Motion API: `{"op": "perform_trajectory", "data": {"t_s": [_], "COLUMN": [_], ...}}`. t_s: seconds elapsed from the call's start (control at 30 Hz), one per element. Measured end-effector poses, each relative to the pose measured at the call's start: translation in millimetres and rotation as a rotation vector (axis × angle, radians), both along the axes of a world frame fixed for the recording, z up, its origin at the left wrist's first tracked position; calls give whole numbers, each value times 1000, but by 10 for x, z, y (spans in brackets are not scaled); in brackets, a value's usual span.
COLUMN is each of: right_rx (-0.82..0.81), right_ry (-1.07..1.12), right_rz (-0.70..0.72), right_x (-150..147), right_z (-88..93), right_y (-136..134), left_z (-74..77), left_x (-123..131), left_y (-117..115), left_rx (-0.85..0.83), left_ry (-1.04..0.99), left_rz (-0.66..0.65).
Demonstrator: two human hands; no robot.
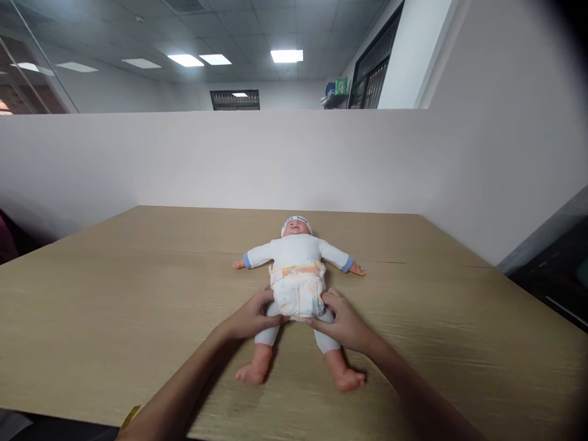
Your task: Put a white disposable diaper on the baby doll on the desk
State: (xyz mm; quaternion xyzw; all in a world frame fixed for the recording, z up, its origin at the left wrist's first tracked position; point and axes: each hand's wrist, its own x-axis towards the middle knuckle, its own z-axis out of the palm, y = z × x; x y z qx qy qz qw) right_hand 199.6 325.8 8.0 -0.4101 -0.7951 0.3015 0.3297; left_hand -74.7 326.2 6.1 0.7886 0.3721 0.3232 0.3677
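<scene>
Diaper leg edges: both hands on, keep it symmetric

Doll [296, 249] lies face up, mid-table [124, 312], feet toward the wearer. Diaper [298, 298] is on it over white clothing, waistband [299, 271] across the belly. Left hand [255, 314] and right hand [345, 320] sit at the diaper's two lower sides, thumbs inward near the crotch, fingers at the outer edges. Grip: each spans a leg opening, moderately spread; can't tell if the edge is pinched. My take: work both sides evenly, run fingertips along the edges, light pull only, don't drag the waistband down.
</scene>
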Motion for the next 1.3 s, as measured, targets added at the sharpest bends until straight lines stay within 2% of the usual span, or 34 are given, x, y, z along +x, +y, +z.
{"op": "perform_trajectory", "data": {"t_s": [0.17, 0.5, 0.83, 1.03, 1.3], "right_rx": [-2, -153, -142, -231, -335], "right_ry": [55, 162, 212, 307, 413], "right_rz": [1, -65, -146, -54, 51], "right_x": [-50, -68, -147, -133, -127], "right_z": [-14, -101, -164, -193, -144], "right_y": [-39, 16, -4, 52, 85], "left_z": [41, 108, 91, 124, 75], "left_x": [19, 51, 65, 78, 80], "left_y": [-19, -43, -60, -67, -35], "left_rx": [-14, -77, -165, -200, -240], "left_ry": [23, -63, -137, -149, -195], "left_rz": [11, 9, 55, 49, 43]}}
